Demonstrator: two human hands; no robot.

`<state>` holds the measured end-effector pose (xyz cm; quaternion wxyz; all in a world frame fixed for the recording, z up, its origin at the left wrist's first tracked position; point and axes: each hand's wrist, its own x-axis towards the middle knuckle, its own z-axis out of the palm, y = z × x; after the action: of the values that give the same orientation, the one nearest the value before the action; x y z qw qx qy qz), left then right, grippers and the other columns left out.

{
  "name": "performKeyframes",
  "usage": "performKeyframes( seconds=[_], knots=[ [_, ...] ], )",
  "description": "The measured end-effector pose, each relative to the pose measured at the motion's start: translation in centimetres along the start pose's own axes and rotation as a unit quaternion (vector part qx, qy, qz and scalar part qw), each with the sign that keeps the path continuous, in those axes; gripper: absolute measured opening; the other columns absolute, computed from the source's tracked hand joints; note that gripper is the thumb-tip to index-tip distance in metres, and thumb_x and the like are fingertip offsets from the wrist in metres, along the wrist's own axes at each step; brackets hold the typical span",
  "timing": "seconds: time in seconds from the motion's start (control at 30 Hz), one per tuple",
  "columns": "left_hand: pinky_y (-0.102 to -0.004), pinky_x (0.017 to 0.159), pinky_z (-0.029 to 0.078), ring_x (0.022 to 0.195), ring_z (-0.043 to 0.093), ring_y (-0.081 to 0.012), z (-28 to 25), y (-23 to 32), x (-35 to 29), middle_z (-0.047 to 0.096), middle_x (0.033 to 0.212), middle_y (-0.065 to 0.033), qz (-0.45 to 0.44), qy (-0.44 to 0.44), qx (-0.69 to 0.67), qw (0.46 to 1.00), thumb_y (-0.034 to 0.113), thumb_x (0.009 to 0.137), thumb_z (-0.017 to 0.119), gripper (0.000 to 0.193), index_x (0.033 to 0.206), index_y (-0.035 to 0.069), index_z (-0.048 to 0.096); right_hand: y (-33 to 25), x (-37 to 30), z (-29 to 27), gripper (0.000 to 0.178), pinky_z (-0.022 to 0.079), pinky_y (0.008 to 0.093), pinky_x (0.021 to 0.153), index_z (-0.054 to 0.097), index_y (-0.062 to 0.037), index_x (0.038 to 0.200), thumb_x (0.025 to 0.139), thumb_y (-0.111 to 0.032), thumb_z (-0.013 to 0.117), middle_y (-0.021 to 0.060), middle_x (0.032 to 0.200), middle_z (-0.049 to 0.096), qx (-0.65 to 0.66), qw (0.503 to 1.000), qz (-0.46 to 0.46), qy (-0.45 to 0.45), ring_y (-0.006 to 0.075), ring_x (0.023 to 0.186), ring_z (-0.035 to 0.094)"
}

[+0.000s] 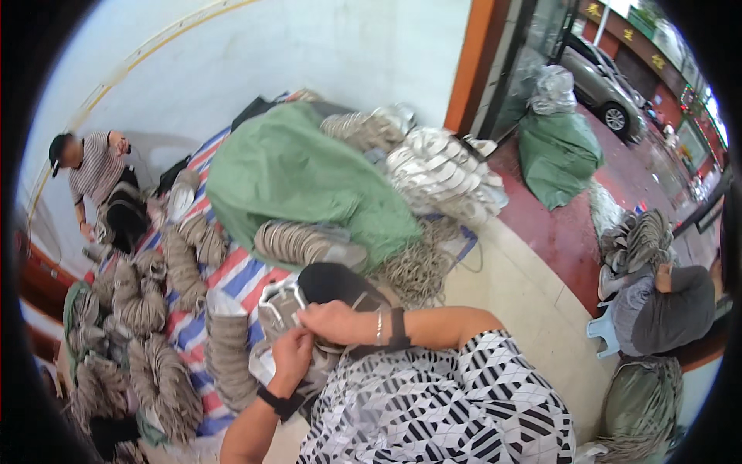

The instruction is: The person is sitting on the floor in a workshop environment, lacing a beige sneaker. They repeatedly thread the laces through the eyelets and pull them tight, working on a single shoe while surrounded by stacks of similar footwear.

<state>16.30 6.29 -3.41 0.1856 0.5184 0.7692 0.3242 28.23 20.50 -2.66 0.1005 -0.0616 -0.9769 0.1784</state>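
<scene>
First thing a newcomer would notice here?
Likely the big green sheet, heaped in the upper middle in front of the white wall. Next, the grey-beige bundles on the red, white and blue striped sheet at left. Then, below centre, the left hand and right hand close together at a white-edged grey piece.

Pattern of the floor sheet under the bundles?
Red, white and blue stripes on the sheet; best seen in the head view.
</scene>
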Motion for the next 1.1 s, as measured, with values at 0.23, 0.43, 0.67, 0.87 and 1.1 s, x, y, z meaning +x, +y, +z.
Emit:
performKeyframes(
  seconds=[0.23,0.43,0.67,0.87,1.1],
  knots=[
    [-0.0274,0.054,0.046,0.06,0.062,-0.0132,-0.1,1.5,1.8,0.063,0.064,-0.008,-0.103,0.085,-0.278,0.951,0.015,0.095,0.048,0.024,0.093,-0.001,0.065,1.6,1.8,-2.3,0.013,0.036,0.0469,0.079,0.064,-0.0131,0.078,0.071,-0.024,0.062,0.0072,0.067,0.064,-0.095,0.977,-0.111,-0.156,0.0283,0.07,0.064],
    [-0.0469,0.067,0.05,0.073,0.062,-0.0423,-0.7,0.4,4.7,0.063,0.073,-0.0215,0.057,-0.15,0.216,0.963,0.018,0.082,0.054,0.021,0.087,0.004,0.069,3.7,0.3,-0.4,0.015,0.034,0.0434,0.087,0.063,-0.0143,0.078,0.07,-0.027,0.066,0.0062,0.067,0.058,-0.034,0.982,-0.185,-0.017,0.0245,0.073,0.06],
    [-0.0386,0.064,0.051,0.07,0.066,-0.0291,-1.2,0.7,9.5,0.067,0.075,-0.0161,0.036,-0.432,0.256,0.864,0.029,0.076,0.065,0.025,0.085,0.006,0.069,3.9,-0.2,0.1,0.013,0.033,0.045,0.091,0.063,-0.0128,0.077,0.075,-0.025,0.066,0.0048,0.07,0.06,-0.025,0.984,-0.174,-0.007,0.0233,0.075,0.061],
    [-0.0429,0.07,0.049,0.078,0.062,-0.0375,-2.6,1.7,8.4,0.067,0.081,-0.0179,0.045,-0.337,0.175,0.924,0.024,0.079,0.057,0.025,0.087,0.002,0.066,4.3,-0.3,0.6,0.011,0.035,0.0434,0.088,0.06,-0.0135,0.073,0.076,-0.024,0.061,0.0031,0.07,0.06,-0.037,0.983,-0.177,0.04,0.0221,0.075,0.061],
    [-0.0305,0.053,0.044,0.058,0.056,-0.0141,-9.5,0.1,4.7,0.06,0.065,-0.0079,-0.066,0.095,-0.056,0.992,0.018,0.087,0.057,0.02,0.083,-0.001,0.062,4.1,3.5,-2.7,0.028,0.047,0.0406,0.08,0.056,-0.002,0.109,0.086,-0.019,0.055,0.0183,0.094,0.06,0.332,0.929,-0.103,0.13,0.0368,0.09,0.057]
  ],
)
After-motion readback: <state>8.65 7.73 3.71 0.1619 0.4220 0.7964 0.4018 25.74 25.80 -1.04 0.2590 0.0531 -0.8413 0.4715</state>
